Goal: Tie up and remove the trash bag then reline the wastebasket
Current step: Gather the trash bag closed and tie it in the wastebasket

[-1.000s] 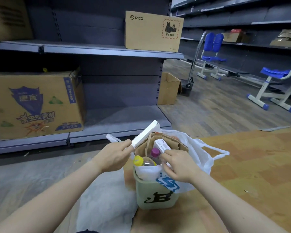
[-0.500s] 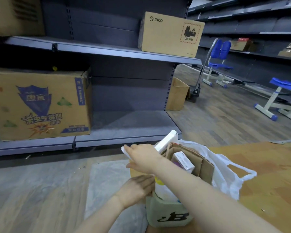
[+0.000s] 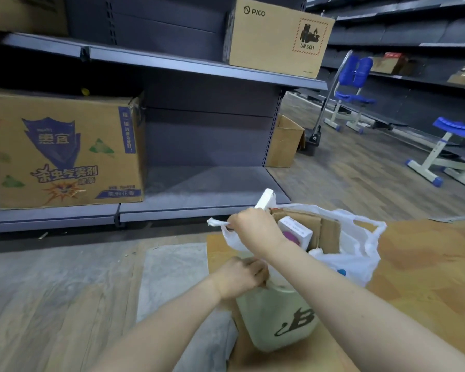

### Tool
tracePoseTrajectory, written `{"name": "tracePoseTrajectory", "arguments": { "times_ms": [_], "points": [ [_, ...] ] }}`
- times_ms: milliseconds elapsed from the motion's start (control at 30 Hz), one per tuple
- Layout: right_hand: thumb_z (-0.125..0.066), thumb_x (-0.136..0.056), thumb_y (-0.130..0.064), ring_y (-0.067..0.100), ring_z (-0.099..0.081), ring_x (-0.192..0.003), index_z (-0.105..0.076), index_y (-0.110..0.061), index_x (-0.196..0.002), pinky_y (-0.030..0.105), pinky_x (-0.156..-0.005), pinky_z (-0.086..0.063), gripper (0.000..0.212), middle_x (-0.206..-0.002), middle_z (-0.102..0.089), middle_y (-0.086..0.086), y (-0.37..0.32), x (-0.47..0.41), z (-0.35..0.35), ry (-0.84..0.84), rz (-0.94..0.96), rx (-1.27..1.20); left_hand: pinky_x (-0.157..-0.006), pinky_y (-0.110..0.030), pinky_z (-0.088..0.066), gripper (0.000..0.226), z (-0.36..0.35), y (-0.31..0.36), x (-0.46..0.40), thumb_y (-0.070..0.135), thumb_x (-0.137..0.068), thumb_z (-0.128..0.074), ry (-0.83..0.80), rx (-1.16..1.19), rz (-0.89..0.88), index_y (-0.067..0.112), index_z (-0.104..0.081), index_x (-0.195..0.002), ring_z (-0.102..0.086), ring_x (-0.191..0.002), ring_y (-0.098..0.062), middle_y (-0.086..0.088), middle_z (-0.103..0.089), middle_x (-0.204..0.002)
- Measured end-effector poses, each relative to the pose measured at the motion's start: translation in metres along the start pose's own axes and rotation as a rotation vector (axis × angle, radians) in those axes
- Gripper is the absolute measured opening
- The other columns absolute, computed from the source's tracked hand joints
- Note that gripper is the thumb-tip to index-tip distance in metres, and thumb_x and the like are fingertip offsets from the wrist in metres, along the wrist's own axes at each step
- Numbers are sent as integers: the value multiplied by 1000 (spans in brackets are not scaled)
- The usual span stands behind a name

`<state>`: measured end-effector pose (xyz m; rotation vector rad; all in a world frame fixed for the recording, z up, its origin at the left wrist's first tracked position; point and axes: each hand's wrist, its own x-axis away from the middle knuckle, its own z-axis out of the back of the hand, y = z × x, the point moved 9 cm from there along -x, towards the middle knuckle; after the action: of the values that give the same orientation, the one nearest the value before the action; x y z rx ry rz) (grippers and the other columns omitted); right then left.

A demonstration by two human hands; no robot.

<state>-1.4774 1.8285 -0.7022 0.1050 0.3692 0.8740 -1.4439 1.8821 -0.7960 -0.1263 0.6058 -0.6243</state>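
Trash bag (image 3: 359, 253) sits in our pale wastebasket (image 3: 277, 320) on the floor, stuffed with cardboard. Our right hand (image 3: 255, 228) pinches its left handle; our left hand (image 3: 239, 277) grips the plastic at the rim.

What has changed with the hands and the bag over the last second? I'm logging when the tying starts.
The right hand left the boxes in the bag, crossed over the left arm and now grips the bag's left handle. The left hand let go near the white box and dropped to grip the trash bag at the wastebasket rim. The bag stays in the basket, untied, right handle loose.
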Motion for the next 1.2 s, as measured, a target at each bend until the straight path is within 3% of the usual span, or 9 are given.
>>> {"name": "tracePoseTrajectory", "arguments": {
  "times_ms": [133, 233, 367, 533, 700, 833, 900, 1000, 1200],
  "points": [
    [-48, -83, -9, 27, -45, -66, -32, -17, -60, 26, -53, -27, 29, -59, -41, 3, 14, 25, -5, -32, 1, -106, -43, -17, -38, 26, -14, 43, -9, 5, -66, -46, -84, -36, -238, 22, -63, -55, -54, -47, -16, 5, -58, -52],
    [-38, -85, -10, 27, -42, -70, -43, -16, -77, 29, -49, -22, 12, -60, -35, 0, 29, 42, -9, -85, -32, -177, -45, -19, -33, 23, -21, 67, -8, 2, -63, -50, -142, -65, -350, 21, -63, -61, -54, -50, -16, 5, -57, -55],
    [-46, -88, -6, 29, -46, -66, -54, -15, -78, 27, -44, -21, 16, -72, -57, 6, 54, 45, -11, -43, -111, -222, -47, -20, -30, 28, -27, 63, -9, 6, -68, -51, -153, -140, -409, 25, -70, -78, -59, -58, -15, 6, -64, -64],
    [-48, -94, -12, 30, -45, -65, -62, -7, -82, 26, -43, -16, 19, -64, -51, 9, 65, 48, -9, 4, -98, -253, -45, -19, -35, 30, -22, 56, -18, 6, -70, -48, -68, -83, -324, 21, -60, -93, -60, -60, -13, 8, -66, -70],
    [-47, -97, -18, 31, -55, -79, -66, -5, -90, 32, -55, -30, 24, -85, -62, 14, 73, 58, 2, 39, -59, -302, -39, -18, -39, 30, -38, 50, -41, 3, -66, -46, -128, -154, -198, 23, -68, -72, -50, -41, -18, 5, -57, -54],
    [-51, -91, -15, 32, -55, -78, -66, -10, -88, 33, -57, -32, 16, -81, -63, 11, 97, 74, 4, 38, -154, -332, -37, -17, -40, 15, -27, 47, -79, 17, -39, -75, -170, -195, -40, 20, -69, -52, -58, -41, -17, 6, -59, -47],
    [-53, -90, -16, 33, -54, -75, -64, -9, -80, 34, -59, -35, 16, -75, -62, 13, 104, 81, 3, 14, -188, -356, -40, -18, -43, 12, -27, 49, -81, 12, -55, -59, -184, -163, -6, 18, -70, -53, -61, -45, -17, 3, -61, -50],
    [-50, -94, -21, 31, -46, -71, -63, -11, -73, 35, -60, -34, 26, -68, -55, 12, 110, 90, 10, 6, -216, -429, -41, -19, -46, 41, -41, 57, -63, 7, -66, -38, -172, -146, -61, 15, -77, -75, -60, -60, -17, -1, -68, -72],
    [-50, -96, -21, 27, -46, -67, -66, -4, -78, 33, -56, -30, 30, -68, -58, 12, 128, 99, 12, -4, -281, -516, -64, -23, -45, 17, -32, 78, -11, 12, -85, -49, -110, -104, -478, 20, -64, -81, -51, -77, -16, 1, -64, -93]
  ]
}}
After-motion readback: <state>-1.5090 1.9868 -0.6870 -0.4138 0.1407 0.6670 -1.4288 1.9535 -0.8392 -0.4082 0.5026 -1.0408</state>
